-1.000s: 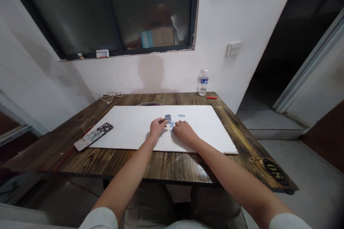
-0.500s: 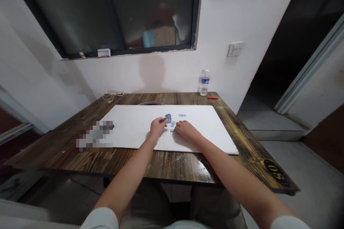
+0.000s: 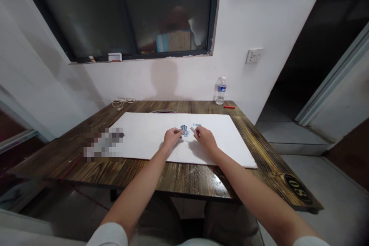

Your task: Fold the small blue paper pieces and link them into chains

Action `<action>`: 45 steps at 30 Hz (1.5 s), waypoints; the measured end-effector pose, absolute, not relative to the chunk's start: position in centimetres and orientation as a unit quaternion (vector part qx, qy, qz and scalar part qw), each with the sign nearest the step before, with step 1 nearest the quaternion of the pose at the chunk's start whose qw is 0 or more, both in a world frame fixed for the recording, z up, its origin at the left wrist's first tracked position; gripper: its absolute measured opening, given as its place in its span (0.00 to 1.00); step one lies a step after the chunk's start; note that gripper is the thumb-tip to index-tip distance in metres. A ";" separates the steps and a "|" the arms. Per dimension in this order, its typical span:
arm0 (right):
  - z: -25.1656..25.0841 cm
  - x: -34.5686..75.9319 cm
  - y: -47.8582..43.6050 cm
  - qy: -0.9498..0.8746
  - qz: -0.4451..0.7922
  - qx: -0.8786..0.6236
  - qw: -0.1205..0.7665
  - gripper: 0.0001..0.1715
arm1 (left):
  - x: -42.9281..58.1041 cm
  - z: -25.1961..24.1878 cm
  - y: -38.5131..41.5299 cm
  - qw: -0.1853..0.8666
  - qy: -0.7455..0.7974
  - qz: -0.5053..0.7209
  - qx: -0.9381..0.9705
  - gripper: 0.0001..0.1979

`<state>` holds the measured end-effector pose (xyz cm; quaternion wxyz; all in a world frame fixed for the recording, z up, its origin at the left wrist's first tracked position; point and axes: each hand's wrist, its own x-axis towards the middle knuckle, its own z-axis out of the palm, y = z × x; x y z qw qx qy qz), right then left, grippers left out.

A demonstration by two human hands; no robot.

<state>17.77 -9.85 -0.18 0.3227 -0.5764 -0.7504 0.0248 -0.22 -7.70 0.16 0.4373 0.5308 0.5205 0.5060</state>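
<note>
Pinched between the fingertips of your right hand [image 3: 205, 139] is a small pale tile [image 3: 191, 129], held just above the sheet. Your left hand [image 3: 172, 139] is curled with its fingers together, and its fingertips [image 3: 181, 132] reach the edge of a small cluster of blue-marked white tiles [image 3: 184, 130]; you can't tell whether they are gripping one. Your two hands stand close together but apart, with that cluster and the pinched tile between them.

A single blue-marked white tile [image 3: 196, 125] lies just beyond your right fingers, toward the upper middle of the white sheet [image 3: 144, 138]. That sheet covers most of the dark, burnt-grain wooden table [image 3: 184, 178]. At the left end of the sheet, a pixelated, blurred object [image 3: 103, 144] sits partly over its edge; what it is can't be told.

Along the far table edge, at the upper right, stand a plastic water bottle [image 3: 220, 90] and a small red stick [image 3: 229, 107]. A white cord [image 3: 123, 102] lies coiled at the far left corner. A round black plaque with numerals [image 3: 296, 188] marks the near right corner of the table.
</note>
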 end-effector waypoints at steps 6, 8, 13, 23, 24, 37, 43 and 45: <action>-0.1 16.8 -11.0 -0.776 0.032 -0.539 0.327 0.09 | 0.5 0.6 -8.6 0.449 0.509 0.465 0.569 0.15; -0.1 16.5 -11.3 -0.783 0.036 -0.522 0.336 0.10 | 0.6 0.7 -8.6 0.464 0.498 0.462 0.569 0.17; -0.5 16.7 -10.9 -0.762 0.111 -0.480 0.421 0.09 | 0.4 0.9 -8.5 0.488 0.480 0.450 0.573 0.20; -2.4 16.8 -8.9 -0.593 0.424 -0.408 0.550 0.26 | 0.1 1.8 -9.0 0.506 0.461 0.424 0.594 0.21; -2.4 16.8 -8.8 -0.583 0.442 -0.403 0.550 0.26 | 0.1 1.9 -8.9 0.506 0.457 0.418 0.601 0.21; -2.1 17.6 -8.8 -0.665 0.285 -0.460 0.515 0.17 | 0.1 1.1 -8.5 0.455 0.475 0.466 0.592 0.18; -2.5 17.3 -9.4 -0.837 0.091 -0.462 0.279 0.29 | -0.5 1.0 -7.7 0.433 0.514 0.550 0.496 0.18; -2.3 17.1 -9.5 -0.868 0.069 -0.434 0.232 0.27 | -0.7 1.0 -7.5 0.432 0.513 0.556 0.491 0.18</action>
